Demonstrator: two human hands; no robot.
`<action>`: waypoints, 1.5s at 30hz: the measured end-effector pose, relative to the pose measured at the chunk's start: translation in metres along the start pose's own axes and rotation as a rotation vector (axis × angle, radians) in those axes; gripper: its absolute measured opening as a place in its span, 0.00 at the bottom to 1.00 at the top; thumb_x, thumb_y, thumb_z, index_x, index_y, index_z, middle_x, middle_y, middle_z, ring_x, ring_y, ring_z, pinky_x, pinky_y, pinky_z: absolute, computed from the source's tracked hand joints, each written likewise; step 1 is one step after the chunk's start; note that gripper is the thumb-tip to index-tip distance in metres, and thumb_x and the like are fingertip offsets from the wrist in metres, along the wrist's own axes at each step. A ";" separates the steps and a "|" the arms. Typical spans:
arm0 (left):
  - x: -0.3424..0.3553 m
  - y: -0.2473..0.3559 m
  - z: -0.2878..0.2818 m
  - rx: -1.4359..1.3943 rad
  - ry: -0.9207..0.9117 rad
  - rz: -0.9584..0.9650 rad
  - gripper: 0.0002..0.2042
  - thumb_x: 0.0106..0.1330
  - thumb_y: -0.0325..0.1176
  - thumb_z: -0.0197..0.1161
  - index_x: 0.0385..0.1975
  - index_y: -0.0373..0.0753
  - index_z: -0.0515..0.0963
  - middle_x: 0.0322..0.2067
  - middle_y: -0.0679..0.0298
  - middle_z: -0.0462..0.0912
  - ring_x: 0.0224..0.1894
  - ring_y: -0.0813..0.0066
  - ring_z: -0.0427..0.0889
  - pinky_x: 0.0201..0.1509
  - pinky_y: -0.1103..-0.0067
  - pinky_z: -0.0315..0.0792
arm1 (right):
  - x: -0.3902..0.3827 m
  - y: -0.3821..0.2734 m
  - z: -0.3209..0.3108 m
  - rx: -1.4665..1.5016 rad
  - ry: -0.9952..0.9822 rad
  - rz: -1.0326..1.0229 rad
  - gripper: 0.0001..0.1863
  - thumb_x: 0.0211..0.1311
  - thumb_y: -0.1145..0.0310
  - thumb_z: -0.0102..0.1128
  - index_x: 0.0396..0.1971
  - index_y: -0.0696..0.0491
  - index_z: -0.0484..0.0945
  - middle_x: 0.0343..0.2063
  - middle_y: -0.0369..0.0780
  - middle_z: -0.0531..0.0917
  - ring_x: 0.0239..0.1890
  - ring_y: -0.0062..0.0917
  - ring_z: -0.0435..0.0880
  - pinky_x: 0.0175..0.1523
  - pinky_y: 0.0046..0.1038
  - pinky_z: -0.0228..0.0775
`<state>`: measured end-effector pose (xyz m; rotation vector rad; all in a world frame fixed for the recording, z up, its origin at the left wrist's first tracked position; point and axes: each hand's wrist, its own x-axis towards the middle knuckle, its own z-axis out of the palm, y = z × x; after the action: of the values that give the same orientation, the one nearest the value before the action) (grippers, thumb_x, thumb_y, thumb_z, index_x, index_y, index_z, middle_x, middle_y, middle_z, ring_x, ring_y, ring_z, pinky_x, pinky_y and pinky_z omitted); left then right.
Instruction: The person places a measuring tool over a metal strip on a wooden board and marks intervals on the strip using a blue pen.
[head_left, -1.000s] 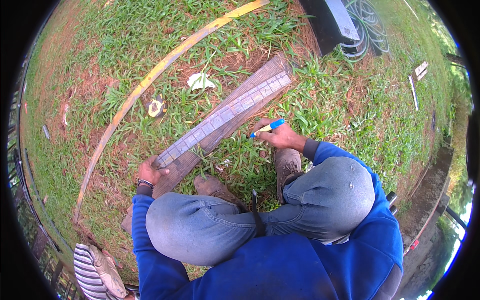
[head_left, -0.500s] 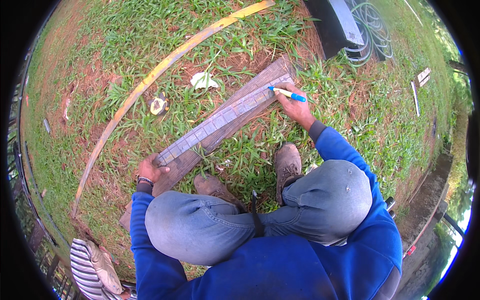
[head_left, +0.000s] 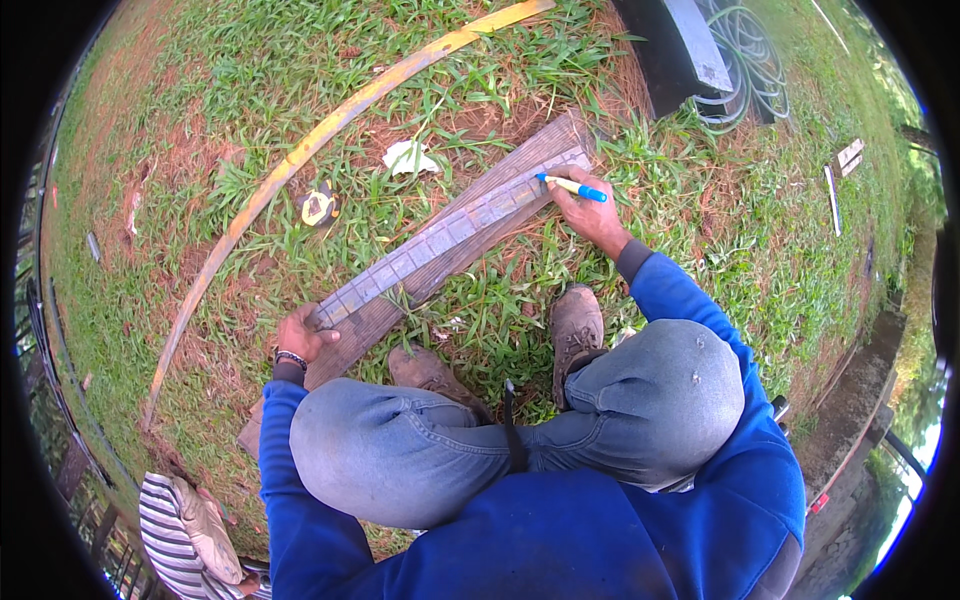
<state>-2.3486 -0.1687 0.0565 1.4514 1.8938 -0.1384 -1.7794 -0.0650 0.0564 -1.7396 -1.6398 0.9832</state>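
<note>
My left hand (head_left: 305,333) grips the lower-left end of a narrow metal strip (head_left: 420,248) crossed by short lines. The strip lies along a weathered wooden board (head_left: 465,262) on the grass, slanting up to the right. My right hand (head_left: 580,215) holds a pale yellow marker with a blue end (head_left: 580,190), its tip on the strip near the upper-right end. A yellow and black tape measure (head_left: 316,205) lies on the grass beyond the board, beside a white scrap (head_left: 408,157).
A long yellow, rusty flat bar (head_left: 348,105) lies left of the board. A dark metal piece (head_left: 675,55) and coiled hose (head_left: 750,75) are at top right. Striped cloth (head_left: 175,535) lies at lower left, a concrete edge (head_left: 865,370) runs at right. My boots (head_left: 576,335) are below the board.
My right hand has moved forward and to the right from above the grass, bringing the marker's tip onto the strip. My left hand has stayed on the strip's end.
</note>
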 end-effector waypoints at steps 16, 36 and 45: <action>0.003 -0.012 0.004 -0.025 0.002 0.013 0.39 0.36 0.37 0.90 0.55 0.34 0.84 0.49 0.46 0.89 0.54 0.51 0.88 0.63 0.64 0.79 | 0.001 -0.002 0.001 0.033 -0.007 0.032 0.11 0.70 0.68 0.66 0.48 0.55 0.85 0.34 0.42 0.90 0.34 0.23 0.87 0.40 0.29 0.79; 0.000 -0.004 -0.001 -0.013 -0.005 0.000 0.38 0.36 0.37 0.90 0.54 0.36 0.85 0.47 0.49 0.90 0.51 0.53 0.89 0.60 0.64 0.80 | 0.003 -0.007 0.003 -0.023 0.025 0.002 0.09 0.70 0.68 0.66 0.45 0.55 0.85 0.28 0.41 0.87 0.27 0.22 0.83 0.34 0.29 0.75; 0.000 -0.010 0.001 -0.009 -0.005 -0.012 0.39 0.37 0.38 0.89 0.56 0.36 0.84 0.49 0.47 0.89 0.53 0.52 0.88 0.61 0.64 0.80 | 0.004 -0.014 0.002 0.014 -0.006 0.010 0.11 0.70 0.66 0.67 0.47 0.54 0.86 0.32 0.42 0.90 0.31 0.26 0.88 0.39 0.30 0.79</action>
<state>-2.3568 -0.1722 0.0523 1.4325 1.8969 -0.1386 -1.7890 -0.0601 0.0661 -1.7389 -1.6250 1.0031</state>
